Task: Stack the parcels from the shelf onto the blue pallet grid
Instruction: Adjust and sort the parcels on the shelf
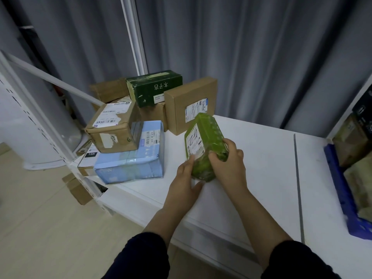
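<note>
A green plastic-wrapped parcel [207, 137] with a white label is tilted up above the white shelf [261, 158]. My right hand [229, 166] grips its near right end, fingers curled round it. My left hand [186, 180] holds its lower left edge, fingers along the side and thumb under it. Other parcels sit at the shelf's left: a light blue parcel [132, 158], a brown box [114, 129] on top of it, a dark green box [155, 87] and a flat brown box [189, 103] standing on edge. The blue pallet grid [342, 196] shows at the right edge.
Parcels [356, 154] lie stacked on the pallet grid at the far right. A white shelf upright [40, 125] with slots runs along the left, with small brown boxes [77, 188] on the floor below. Grey curtains hang behind the shelf.
</note>
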